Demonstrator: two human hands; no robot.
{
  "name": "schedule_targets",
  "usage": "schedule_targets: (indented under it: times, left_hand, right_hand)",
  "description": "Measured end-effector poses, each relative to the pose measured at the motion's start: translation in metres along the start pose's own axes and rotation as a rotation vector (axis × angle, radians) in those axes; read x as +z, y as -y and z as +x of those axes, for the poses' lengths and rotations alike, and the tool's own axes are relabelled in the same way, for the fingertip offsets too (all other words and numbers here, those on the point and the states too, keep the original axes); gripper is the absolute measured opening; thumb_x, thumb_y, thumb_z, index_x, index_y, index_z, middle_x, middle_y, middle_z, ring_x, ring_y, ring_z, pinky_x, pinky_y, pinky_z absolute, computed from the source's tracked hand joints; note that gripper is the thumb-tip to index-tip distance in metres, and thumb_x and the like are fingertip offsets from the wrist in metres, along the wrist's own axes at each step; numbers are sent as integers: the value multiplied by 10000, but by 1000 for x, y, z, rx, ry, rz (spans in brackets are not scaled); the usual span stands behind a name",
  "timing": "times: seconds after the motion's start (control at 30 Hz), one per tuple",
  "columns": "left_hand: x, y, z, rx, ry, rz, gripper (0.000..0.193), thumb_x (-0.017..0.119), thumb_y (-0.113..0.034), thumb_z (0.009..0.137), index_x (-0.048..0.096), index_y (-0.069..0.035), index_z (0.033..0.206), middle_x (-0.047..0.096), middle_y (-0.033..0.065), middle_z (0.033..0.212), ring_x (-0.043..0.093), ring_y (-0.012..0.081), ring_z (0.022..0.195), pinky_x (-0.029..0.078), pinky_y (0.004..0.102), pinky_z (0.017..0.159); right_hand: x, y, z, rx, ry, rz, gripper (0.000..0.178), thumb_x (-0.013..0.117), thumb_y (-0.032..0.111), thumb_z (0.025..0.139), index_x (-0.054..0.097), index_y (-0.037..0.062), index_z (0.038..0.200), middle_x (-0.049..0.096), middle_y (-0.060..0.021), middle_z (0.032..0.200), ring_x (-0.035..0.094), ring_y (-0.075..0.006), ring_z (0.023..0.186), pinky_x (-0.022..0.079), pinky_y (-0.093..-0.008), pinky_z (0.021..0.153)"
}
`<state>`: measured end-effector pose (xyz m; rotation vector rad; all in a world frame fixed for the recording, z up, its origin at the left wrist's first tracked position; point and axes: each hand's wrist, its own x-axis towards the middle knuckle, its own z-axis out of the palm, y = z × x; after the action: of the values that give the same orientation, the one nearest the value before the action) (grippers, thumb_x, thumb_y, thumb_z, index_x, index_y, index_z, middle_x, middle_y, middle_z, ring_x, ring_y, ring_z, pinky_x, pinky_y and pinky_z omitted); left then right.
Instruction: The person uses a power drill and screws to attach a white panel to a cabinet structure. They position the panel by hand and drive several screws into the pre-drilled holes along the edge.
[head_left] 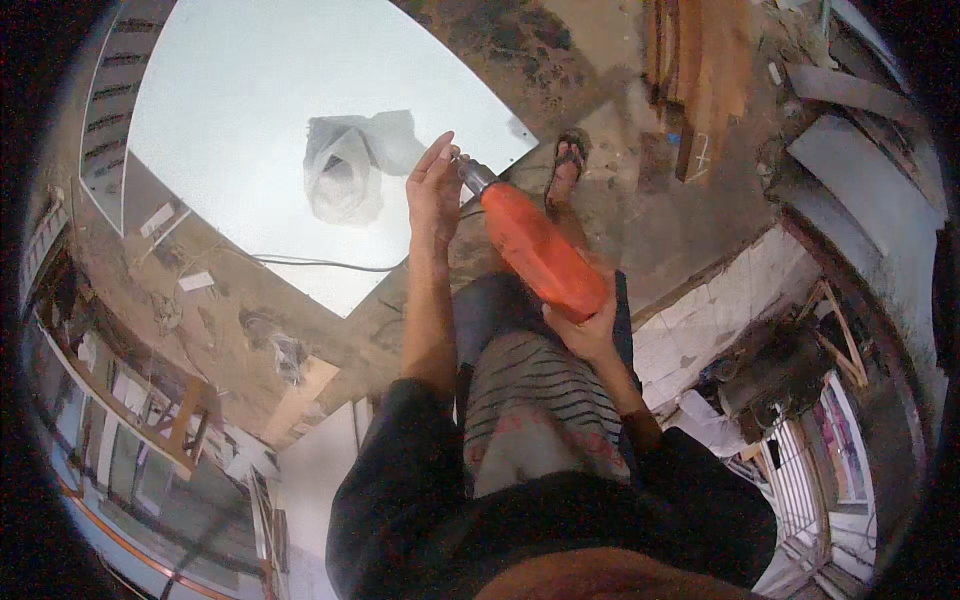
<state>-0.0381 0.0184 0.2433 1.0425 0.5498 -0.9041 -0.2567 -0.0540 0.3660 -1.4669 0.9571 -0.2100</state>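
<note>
Orange power tool gripped rearward in my right hand; left hand at its metal nose, pinch unclear.

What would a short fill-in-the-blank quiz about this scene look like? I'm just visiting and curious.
1. The lower hand in the picture, holding the orange-red tool, is the person's ____ one.
2. The upper hand, by the tool's metal nose, is the person's ____ one.
3. The crumpled plastic bag lies on a large board coloured ____.
4. In the picture, the wooden planks lie to the ____ of that board.

Missing words: right; left; white; right.
</note>
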Motion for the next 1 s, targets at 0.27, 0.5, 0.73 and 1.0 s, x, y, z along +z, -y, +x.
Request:
schedule_targets:
  times: [0.27,0.5,0.73,1.0]
  left_hand:
    - [8,50,56,-303,70,-284,303,528,-198,939,506,24,1144,564,80,997,510,250,1092,456,373,903]
    - [1,87,128,-420,112,-247,239,380,-209,999,497,-37,1118,529,76,1139,484,264,1169,428,557,960]
    - [-11,98,159,-501,93,-244,218,345,-211,1006,482,-90,1125,557,45,1121,512,253,1163,395,661,927]
    - [-17,103,172,-514,115,-232,213,369,-228,1002,509,-90,1085,583,43,1101,508,244,1163,366,700,925]
  right_hand:
    - [30,-71,15,-149,-187,-139,682,759,96,598,450,32,1203,462,-158,1117,479,-325,1069,380,-416,948]
    - [55,-114,61,-101,-262,-96,604,728,96,636,454,25,1170,456,-141,1077,475,-305,1025,386,-401,915]
    - [57,-108,84,-181,-244,-325,574,714,45,615,444,-4,1119,437,-149,1014,476,-311,950,400,-383,865]
    - [61,-105,92,-159,-270,-365,593,727,65,590,453,-14,1111,458,-179,1032,477,-381,994,402,-438,882]
